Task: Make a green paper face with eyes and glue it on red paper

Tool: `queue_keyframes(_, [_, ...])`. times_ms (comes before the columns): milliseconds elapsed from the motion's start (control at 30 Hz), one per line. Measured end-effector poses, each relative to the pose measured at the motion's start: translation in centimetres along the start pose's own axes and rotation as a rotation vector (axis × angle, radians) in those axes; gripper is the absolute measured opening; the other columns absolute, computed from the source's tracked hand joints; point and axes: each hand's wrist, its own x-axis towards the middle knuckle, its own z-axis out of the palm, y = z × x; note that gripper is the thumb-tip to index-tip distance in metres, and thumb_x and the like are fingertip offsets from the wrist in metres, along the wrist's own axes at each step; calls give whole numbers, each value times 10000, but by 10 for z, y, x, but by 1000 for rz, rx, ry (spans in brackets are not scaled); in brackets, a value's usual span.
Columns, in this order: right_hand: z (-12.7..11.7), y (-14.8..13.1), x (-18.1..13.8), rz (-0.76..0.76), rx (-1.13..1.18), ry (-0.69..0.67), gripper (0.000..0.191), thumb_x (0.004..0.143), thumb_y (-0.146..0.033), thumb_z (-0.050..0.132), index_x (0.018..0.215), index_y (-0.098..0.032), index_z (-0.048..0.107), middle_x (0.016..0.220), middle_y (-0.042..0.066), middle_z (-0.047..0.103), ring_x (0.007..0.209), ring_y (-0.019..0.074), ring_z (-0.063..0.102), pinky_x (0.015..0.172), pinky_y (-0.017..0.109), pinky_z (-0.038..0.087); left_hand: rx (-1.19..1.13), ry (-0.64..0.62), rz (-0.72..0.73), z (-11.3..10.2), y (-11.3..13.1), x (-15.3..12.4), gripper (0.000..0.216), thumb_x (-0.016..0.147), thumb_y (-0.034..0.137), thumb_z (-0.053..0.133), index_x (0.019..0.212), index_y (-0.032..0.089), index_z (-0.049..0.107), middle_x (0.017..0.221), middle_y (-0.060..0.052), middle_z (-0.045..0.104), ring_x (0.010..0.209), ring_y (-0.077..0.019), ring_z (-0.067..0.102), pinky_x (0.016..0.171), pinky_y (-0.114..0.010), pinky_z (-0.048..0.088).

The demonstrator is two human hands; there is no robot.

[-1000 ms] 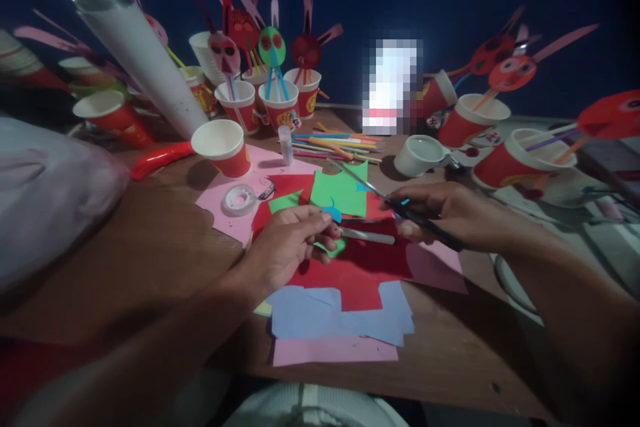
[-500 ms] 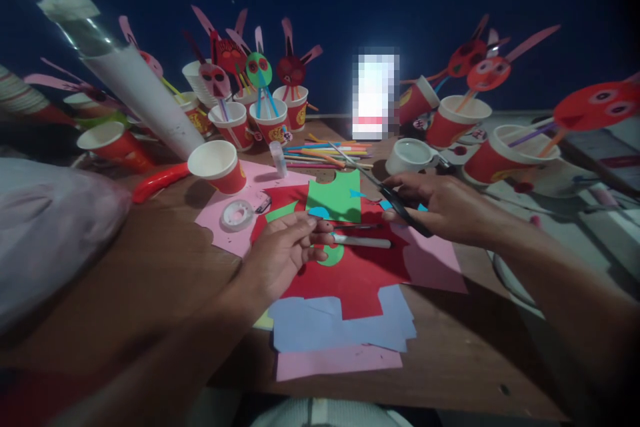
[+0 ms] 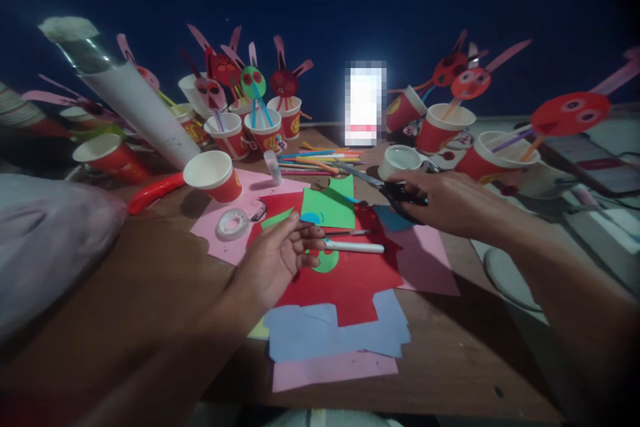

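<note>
My left hand (image 3: 280,253) is closed in a pinch on a small blue paper piece (image 3: 311,218), over the green and red sheets. My right hand (image 3: 445,200) grips black-handled scissors (image 3: 395,193), whose blades point up and left, apart from that piece. Beneath the hands lie a green paper sheet (image 3: 327,203) with a curved cut-out, a red paper sheet (image 3: 345,287) and a green paper circle (image 3: 325,261). A white pen (image 3: 356,248) and a thin dark-handled tool lie beside the left fingertips. More blue paper (image 3: 395,218) shows below the scissors.
Paper cups bearing paper animal heads on straws stand behind, such as a green head (image 3: 253,83). Straws (image 3: 320,161), a glue stick (image 3: 273,168), a tape roll (image 3: 233,223) and a white cup (image 3: 401,160) lie nearer. A plastic bag (image 3: 55,247) bulges at left.
The scissors have tilted in my right hand, and their blades look wider apart. My left hand keeps the blue paper piece. The whole view has shifted slightly.
</note>
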Motion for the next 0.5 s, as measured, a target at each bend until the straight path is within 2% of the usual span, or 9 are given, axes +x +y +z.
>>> queue_keyframes(167, [-8, 9, -4, -48, 52, -63, 387, 798, -306, 511, 1180, -270, 567, 910, 59, 714, 790, 245, 658, 571, 274, 412, 32, 34, 32, 0, -1, 0, 70, 817, 161, 575, 771, 111, 590, 698, -46, 650, 563, -105, 617, 441, -173, 494])
queue_keyframes(300, [-10, 13, -3, -155, 22, -133, 349, 829, -283, 478, 1158, -285, 594, 1008, 58, 703, 836, 254, 661, 633, 301, 437, 49, 50, 41, 2, -1, -1, 61, 794, 139, 585, 742, 108, 591, 672, -36, 639, 543, -96, 603, 434, -163, 482])
queue_keyframes(500, [-1, 15, 3, -74, -129, -147, 358, 818, -254, 486, 1160, -240, 594, 1013, 99, 698, 877, 296, 657, 634, 337, 462, 88, 59, 103, 4, 2, -3, 76, 806, 138, 553, 742, 116, 589, 654, -18, 624, 517, -93, 573, 418, -179, 460])
